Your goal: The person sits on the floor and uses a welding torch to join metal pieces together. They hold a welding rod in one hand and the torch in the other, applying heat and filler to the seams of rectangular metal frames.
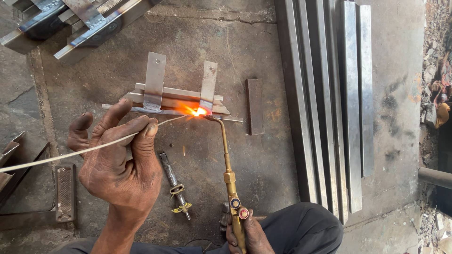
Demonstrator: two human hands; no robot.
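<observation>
My left hand (120, 160) pinches a thin pale filler rod (70, 153) between thumb and fingers; the rod's tip reaches the flame. My right hand (249, 233), at the bottom edge, grips a brass gas torch (228, 169) with two round valve knobs. Its bent nozzle points at an orange flame (195, 111) on a metal channel piece (165, 101) lying on the concrete floor. Two flat metal tabs (155, 75) with holes stand up from the channel; the flame sits at the base of the right tab.
Long steel sections (339, 94) lie along the right side. More metal channels (70, 23) are stacked at top left. A short flat bar (255, 106) lies right of the workpiece. A small tool (174, 183) and a flat ribbed block (65, 190) rest on the floor near my left hand.
</observation>
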